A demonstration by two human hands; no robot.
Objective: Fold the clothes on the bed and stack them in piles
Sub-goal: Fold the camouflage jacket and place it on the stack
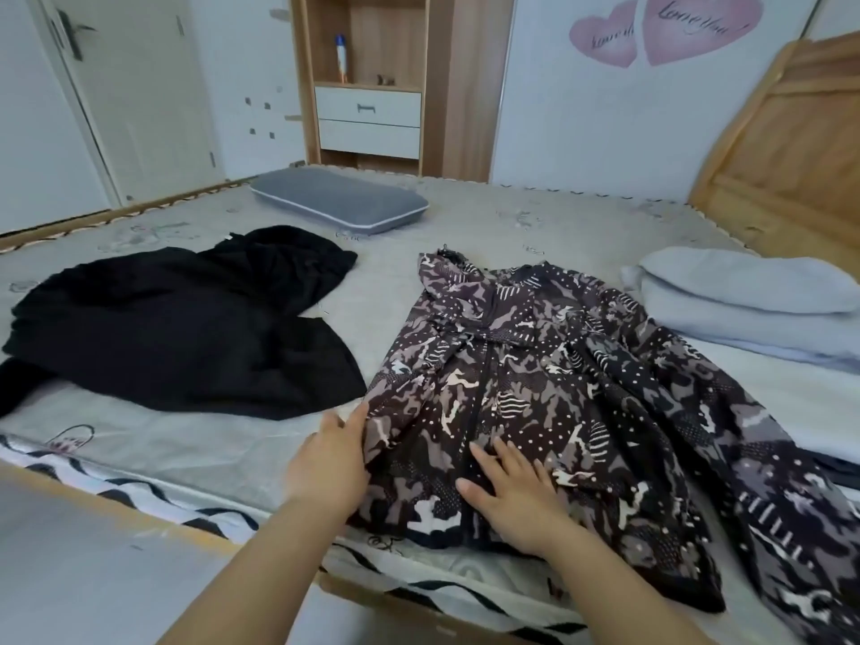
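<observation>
Dress (535,388) lies under flat right fingers (500,463); left fingers (356,423) grip its edge.

Matt patterned cloth dress (535,388), perhaps thin, smooth wooden headboard (782,146)

Hands (509,498) flatten patterned dress (535,379) (on bed (195,439)).

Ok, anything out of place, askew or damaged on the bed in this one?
Nothing looks damaged or spilled. The black garment lies crumpled and unfolded on the mattress, and the patterned dress sprawls at an angle toward the near edge, with the left hand at its side and the right hand flat on it.
</observation>
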